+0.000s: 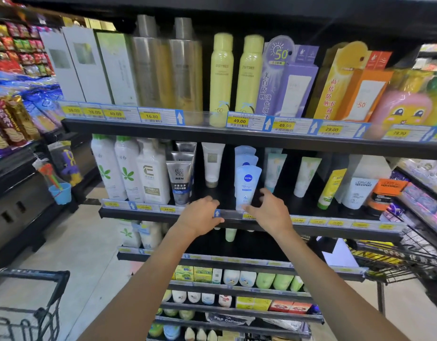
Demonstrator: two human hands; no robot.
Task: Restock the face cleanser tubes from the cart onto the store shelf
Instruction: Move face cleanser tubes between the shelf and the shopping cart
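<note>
Nivea tube (247, 185) touching right hand (270, 212)

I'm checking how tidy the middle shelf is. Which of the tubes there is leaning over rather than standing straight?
The yellow tube with the green cap, right of the two pale green tubes. It tilts with its top to the right; the others stand upright.

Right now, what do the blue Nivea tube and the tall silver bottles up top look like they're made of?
Nivea tube: likely soft plastic, matte pale blue with a flat crimped end. Silver bottles: brushed metallic sheen; metal or metallised plastic, can't tell.
</note>
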